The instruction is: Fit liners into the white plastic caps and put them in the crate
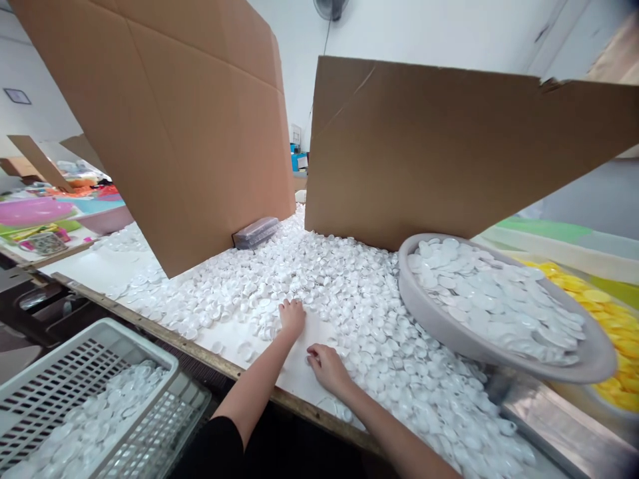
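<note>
Many small, round, shallow white pieces point(344, 286), apparently plastic, lie heaped across the white tabletop. At the near edge of this heap, my left hand point(293, 317) reaches over the pieces, palm down, its fingers slightly apart and touching them. My right hand point(327, 367) is just to the right and nearer to me, above a bare patch of the tabletop point(294, 372). Its thumb and fingers are curled toward each other; whatever may be between them is too small or hidden to make out.
A grey basin point(414, 299) of flat white discs stands tilted on the right, beside yellow pieces point(619, 352). On the left, below the wooden table edge point(164, 332), a slotted plastic basket point(114, 332) holds white pieces. Cardboard sheets point(210, 146) and a clear box point(255, 233) stand behind the heap.
</note>
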`<action>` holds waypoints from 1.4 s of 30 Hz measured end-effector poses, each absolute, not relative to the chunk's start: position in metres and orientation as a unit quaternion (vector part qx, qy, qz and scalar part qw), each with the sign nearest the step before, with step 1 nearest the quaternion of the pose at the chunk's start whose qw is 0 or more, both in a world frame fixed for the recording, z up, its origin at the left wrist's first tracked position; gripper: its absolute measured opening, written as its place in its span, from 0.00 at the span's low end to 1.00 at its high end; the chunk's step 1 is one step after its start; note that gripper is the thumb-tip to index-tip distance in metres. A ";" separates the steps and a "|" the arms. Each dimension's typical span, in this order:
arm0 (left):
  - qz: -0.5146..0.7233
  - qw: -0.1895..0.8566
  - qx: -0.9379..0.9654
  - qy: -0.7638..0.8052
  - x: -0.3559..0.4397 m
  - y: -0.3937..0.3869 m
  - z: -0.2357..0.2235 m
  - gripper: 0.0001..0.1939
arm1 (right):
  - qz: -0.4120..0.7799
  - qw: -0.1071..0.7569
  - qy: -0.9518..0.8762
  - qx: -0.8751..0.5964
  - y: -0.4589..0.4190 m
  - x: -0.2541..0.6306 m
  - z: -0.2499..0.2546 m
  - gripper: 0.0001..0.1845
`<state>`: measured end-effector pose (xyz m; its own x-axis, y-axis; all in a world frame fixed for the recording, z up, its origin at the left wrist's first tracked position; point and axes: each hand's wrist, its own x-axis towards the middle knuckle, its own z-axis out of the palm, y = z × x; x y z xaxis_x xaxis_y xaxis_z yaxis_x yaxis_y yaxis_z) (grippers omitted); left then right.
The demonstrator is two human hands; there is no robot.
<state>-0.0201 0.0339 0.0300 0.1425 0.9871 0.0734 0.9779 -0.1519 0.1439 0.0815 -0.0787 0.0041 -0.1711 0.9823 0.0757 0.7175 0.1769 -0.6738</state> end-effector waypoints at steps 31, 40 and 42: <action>0.108 0.323 0.702 0.625 -0.061 -0.053 0.018 0.11 | 0.568 0.223 -0.509 -0.607 -0.053 0.073 0.010 0.04; 0.138 0.119 0.741 0.646 -0.033 -0.038 0.015 0.14 | 0.616 0.202 -0.491 -0.582 -0.049 0.076 0.009 0.02; 0.141 0.112 0.735 0.654 -0.032 -0.040 0.013 0.14 | 0.619 0.202 -0.489 -0.580 -0.049 0.077 0.007 0.03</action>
